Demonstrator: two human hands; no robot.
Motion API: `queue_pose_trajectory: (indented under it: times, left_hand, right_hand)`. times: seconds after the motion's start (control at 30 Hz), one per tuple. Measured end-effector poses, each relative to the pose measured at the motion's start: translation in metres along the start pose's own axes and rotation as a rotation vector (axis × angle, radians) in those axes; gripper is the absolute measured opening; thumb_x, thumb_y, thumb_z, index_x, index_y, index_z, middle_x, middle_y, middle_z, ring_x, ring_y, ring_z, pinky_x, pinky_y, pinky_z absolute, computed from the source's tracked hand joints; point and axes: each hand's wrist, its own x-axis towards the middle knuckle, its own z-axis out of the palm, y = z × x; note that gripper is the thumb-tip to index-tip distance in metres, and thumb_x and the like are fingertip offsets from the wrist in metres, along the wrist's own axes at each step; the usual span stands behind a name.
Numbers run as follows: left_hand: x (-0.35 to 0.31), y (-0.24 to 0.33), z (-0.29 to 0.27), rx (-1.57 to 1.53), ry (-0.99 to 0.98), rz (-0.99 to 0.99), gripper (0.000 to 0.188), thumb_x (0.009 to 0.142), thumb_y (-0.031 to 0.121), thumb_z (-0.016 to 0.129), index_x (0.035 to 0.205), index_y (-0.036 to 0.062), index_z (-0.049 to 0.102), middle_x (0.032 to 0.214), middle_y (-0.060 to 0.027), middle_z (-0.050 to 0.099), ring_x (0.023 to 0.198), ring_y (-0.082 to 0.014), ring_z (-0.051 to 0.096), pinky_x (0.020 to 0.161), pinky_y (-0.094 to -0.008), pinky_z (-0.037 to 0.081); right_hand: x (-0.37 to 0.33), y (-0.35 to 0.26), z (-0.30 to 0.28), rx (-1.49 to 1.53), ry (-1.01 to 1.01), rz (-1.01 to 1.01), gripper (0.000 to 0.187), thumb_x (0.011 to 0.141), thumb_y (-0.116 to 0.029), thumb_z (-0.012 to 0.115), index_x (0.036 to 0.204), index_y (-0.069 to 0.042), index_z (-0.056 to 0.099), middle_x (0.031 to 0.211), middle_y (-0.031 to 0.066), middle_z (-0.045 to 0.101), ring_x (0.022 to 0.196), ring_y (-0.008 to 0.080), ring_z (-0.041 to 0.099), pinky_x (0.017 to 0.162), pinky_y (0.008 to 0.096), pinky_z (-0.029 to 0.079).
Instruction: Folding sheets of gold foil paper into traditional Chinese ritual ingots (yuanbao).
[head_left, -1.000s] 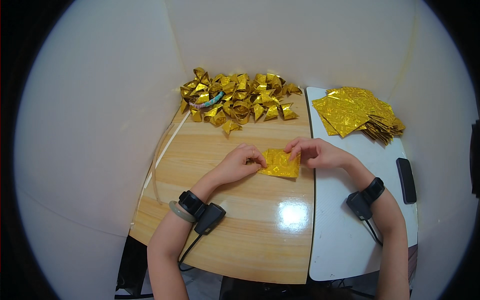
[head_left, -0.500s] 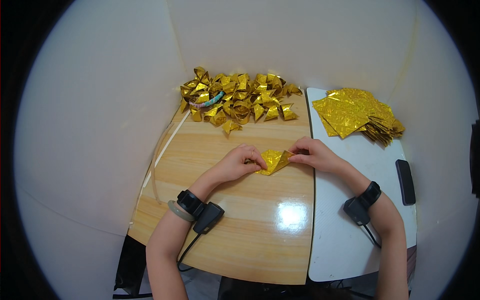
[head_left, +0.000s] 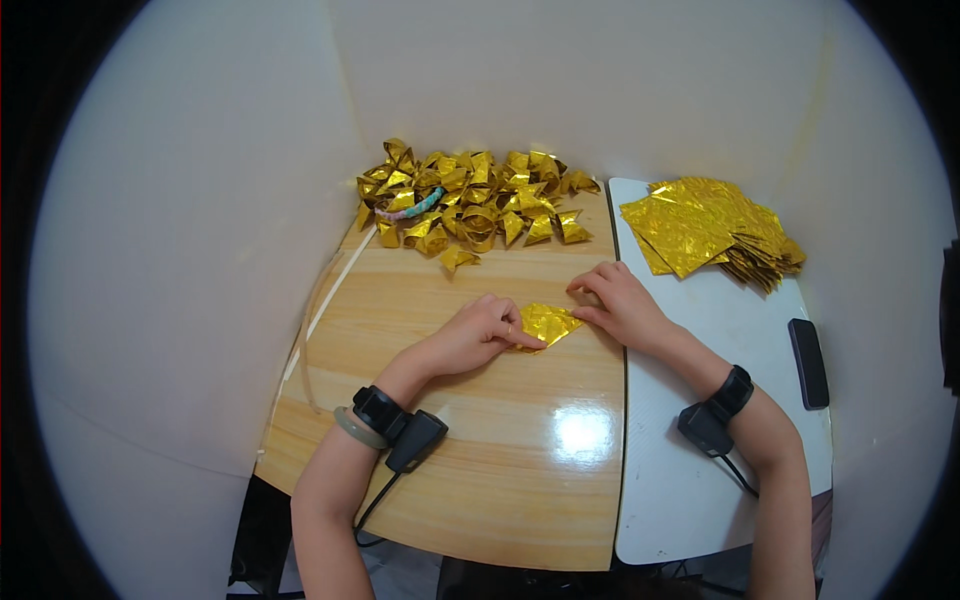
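Observation:
A piece of gold foil paper [head_left: 549,322], folded into a small pointed shape, lies flat on the wooden table [head_left: 480,430]. My left hand [head_left: 478,332] holds its left end, fingers curled and one digit stretched along the near edge, pressing down. Part of the paper is hidden under that hand. At the right corner, my right hand [head_left: 622,305] touches the paper with the thumb tip, while its other fingers stand apart above, not closed on it. Each wrist wears a black strapped device with a cable; a pale bangle [head_left: 359,429] circles the left forearm.
Folded gold foil pieces [head_left: 480,205] heap at the back, with a pink-and-teal band [head_left: 412,207] among them. To the right, a white board [head_left: 700,440] carries a stack of flat gold foil sheets [head_left: 690,225] and a dark phone-like slab [head_left: 808,364]. Pale walls enclose the sides and back.
The raised flap at the paper's right corner now lies flat. My right fingers have opened from their pinch, and a digit of my left hand has stretched out along the near edge.

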Motion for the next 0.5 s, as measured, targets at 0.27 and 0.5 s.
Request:
queue_pose_trajectory:
  times: [0.27, 0.5]
  left_hand:
    - [-0.001, -0.004, 0.002, -0.005, -0.002, -0.010, 0.035, 0.079, 0.004, 0.060, 0.103, 0.0288, 0.070, 0.087, -0.0021, 0.052, 0.087, -0.0222, 0.048, 0.083, -0.0326, 0.039]
    - [-0.003, -0.005, 0.000, -0.012, -0.009, 0.022, 0.031, 0.081, 0.006, 0.062, 0.104, 0.0253, 0.070, 0.086, -0.0010, 0.051, 0.087, -0.0195, 0.046, 0.082, -0.0297, 0.037]
  right_hand:
    - [-0.007, -0.028, -0.008, 0.077, -0.396, -0.313, 0.062, 0.090, -0.040, 0.052, 0.135, -0.002, 0.036, 0.143, 0.0170, 0.032, 0.135, 0.0297, 0.026, 0.109, 0.0426, 0.024]
    - [-0.006, -0.020, -0.012, -0.149, -0.506, -0.231, 0.083, 0.089, -0.058, 0.040, 0.142, 0.003, 0.017, 0.148, 0.0214, 0.018, 0.139, 0.0300, 0.017, 0.112, 0.0449, 0.013]
